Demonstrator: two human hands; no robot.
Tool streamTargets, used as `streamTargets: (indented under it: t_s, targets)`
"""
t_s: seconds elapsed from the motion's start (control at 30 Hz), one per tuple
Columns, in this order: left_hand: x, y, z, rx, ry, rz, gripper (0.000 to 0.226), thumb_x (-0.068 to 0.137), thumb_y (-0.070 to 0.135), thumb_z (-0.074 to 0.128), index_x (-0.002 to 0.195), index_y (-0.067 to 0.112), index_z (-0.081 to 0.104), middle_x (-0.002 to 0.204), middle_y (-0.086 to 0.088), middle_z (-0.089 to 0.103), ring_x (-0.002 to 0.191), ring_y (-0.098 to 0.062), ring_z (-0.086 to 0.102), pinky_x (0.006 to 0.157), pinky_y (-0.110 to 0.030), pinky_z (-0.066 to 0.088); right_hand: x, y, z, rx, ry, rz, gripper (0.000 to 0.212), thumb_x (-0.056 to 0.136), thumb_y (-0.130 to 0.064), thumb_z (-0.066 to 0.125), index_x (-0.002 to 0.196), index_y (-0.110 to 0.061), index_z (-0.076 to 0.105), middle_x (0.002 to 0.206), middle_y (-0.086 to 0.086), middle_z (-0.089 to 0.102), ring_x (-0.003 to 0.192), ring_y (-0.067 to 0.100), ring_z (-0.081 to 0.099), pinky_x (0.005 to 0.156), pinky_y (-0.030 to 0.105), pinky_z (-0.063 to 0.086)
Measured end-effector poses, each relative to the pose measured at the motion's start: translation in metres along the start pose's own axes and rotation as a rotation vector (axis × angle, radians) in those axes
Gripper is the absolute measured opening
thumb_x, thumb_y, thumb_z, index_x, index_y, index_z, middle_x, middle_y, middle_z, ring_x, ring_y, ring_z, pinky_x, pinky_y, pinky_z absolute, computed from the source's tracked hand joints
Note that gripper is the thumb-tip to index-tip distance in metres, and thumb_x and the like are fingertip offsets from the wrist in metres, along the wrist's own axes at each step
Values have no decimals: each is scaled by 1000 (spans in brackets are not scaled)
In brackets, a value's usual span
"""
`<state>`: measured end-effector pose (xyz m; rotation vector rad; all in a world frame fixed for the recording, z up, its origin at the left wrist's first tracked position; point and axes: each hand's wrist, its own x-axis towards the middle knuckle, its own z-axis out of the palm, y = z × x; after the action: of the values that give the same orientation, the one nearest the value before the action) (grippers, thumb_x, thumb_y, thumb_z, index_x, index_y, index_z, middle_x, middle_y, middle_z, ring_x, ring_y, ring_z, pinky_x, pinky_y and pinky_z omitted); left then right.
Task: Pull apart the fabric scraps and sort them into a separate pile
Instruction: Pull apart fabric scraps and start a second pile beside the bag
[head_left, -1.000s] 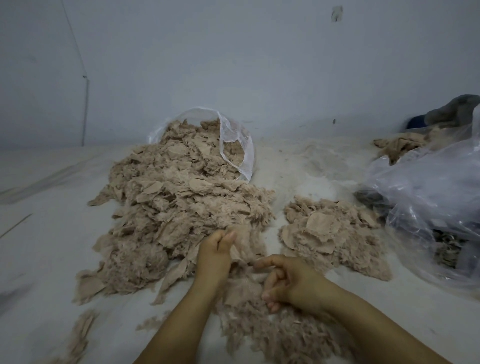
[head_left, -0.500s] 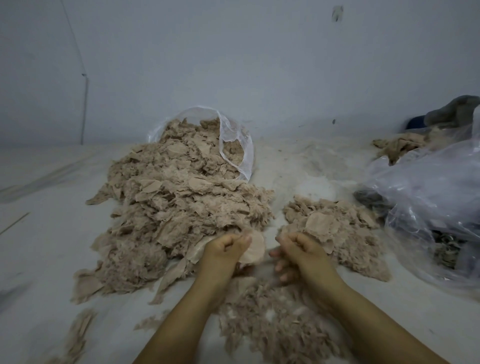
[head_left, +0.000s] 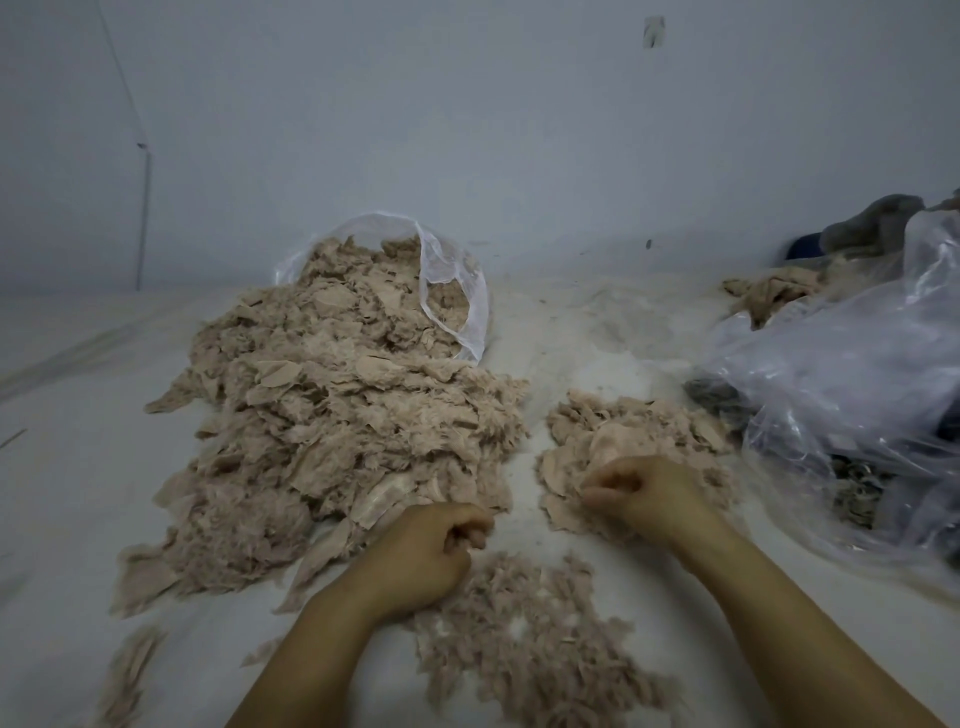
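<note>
Head view: a pale, dusty white surface (head_left: 571, 332) runs back to a plain grey-white wall (head_left: 467, 130). A thin cord (head_left: 143, 208) hangs down the wall at left, and a small mark (head_left: 653, 31) sits high on it.

Containers: a clear plastic bag (head_left: 452, 291) lies on its side at the rear, mouth toward the camera, with beige scraps spilling out of it. A second, larger clear bag (head_left: 857, 395) lies crumpled at right; dark contents show through it, but they are not identifiable. Behind it lie a grey cloth (head_left: 872, 223) and a tan cloth (head_left: 769, 296).

Materials: the main pile (head_left: 332, 426) is broad, made of thin beige fabric pieces with frayed, fuzzy edges and some flat, smooth patches. A smaller sorted pile (head_left: 613, 431) lies to its right, separated by a strip of bare surface. A third patch of finer, fluffier shreds (head_left: 524, 639) lies nearest the camera between the forearms. Loose shreds (head_left: 124, 670) lie at lower left.

Hands: the left hand (head_left: 426, 551) is at the near edge of the main pile, fingers curled tight; whether they pinch a scrap cannot be told. The right hand (head_left: 644, 493) rests on the sorted pile, fingers curled; any scrap inside them is not visible.
</note>
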<state>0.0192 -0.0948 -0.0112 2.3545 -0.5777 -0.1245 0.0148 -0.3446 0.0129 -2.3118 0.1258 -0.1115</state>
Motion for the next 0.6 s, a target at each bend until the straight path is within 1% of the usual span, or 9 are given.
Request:
streamTargets:
  t_s: [0.07, 0.13, 0.2, 0.23, 0.33, 0.43, 0.5, 0.53, 0.6]
  targets:
    - [0, -1, -1, 92, 4, 46, 39, 89, 8, 47, 121, 26, 61, 103, 18, 56, 86, 16, 50, 69, 1, 36, 7, 2, 10, -169, -68, -16, 12, 86, -23, 67, 93, -27, 75, 107, -2, 71, 93, 11, 65, 73, 22, 48]
    - [1, -2, -2, 161, 36, 92, 32, 93, 16, 50, 121, 25, 61, 98, 20, 51, 81, 16, 47, 70, 2, 34, 19, 6, 14, -291, -42, -35, 30, 93, -16, 55, 122, -15, 64, 137, 13, 54, 118, 25, 56, 91, 23, 43]
    - [2, -3, -2, 207, 46, 134, 27, 95, 18, 51, 119, 21, 63, 93, 19, 48, 79, 11, 46, 71, 3, 31, 28, 7, 12, -247, -6, -29, 35, 96, -13, 49, 130, -15, 58, 145, 17, 44, 127, 29, 48, 105, 28, 38]
    - [2, -4, -2, 216, 40, 145, 26, 95, 17, 51, 117, 19, 64, 93, 16, 49, 81, 8, 45, 71, 4, 29, 30, 6, 12, -221, 29, -45, 32, 96, -12, 50, 127, -15, 61, 138, 15, 52, 122, 29, 52, 102, 28, 40]
    - [4, -3, -1, 200, 40, 157, 24, 96, 16, 51, 114, 18, 66, 98, 10, 53, 91, -2, 47, 74, 2, 29, 22, 2, 20, -153, 67, -135, 20, 94, -14, 54, 100, -10, 72, 103, 7, 70, 94, 22, 63, 73, 24, 42]
    - [4, 1, 0, 182, 171, 233, 20, 93, 17, 54, 109, 20, 67, 93, 16, 54, 91, 3, 45, 77, -4, 31, 3, -8, 34, -74, -99, -166, 26, 96, -25, 54, 88, -6, 71, 91, 8, 71, 86, 24, 65, 72, 28, 46]
    - [3, 8, 2, 174, 248, 315, 15, 91, 16, 57, 102, 21, 66, 87, 23, 50, 91, 6, 44, 75, -5, 31, -10, -18, 37, 140, -164, -200, 24, 92, -38, 59, 82, -22, 74, 81, -1, 72, 78, 16, 66, 75, 31, 50]
    - [3, 12, 5, 152, 266, 339, 12, 91, 15, 57, 98, 20, 65, 85, 22, 49, 90, 5, 45, 74, -6, 33, -17, -26, 38, 272, -249, -211, 18, 86, -44, 64, 81, -30, 73, 78, -6, 71, 74, 10, 65, 70, 27, 52]
    - [3, 18, 9, 92, 302, 358, 10, 91, 11, 56, 92, 19, 60, 84, 20, 49, 84, 4, 48, 70, -6, 34, -28, -33, 45, 379, -401, -213, 15, 76, -43, 76, 81, -30, 70, 70, -11, 67, 64, 2, 61, 60, 18, 47]
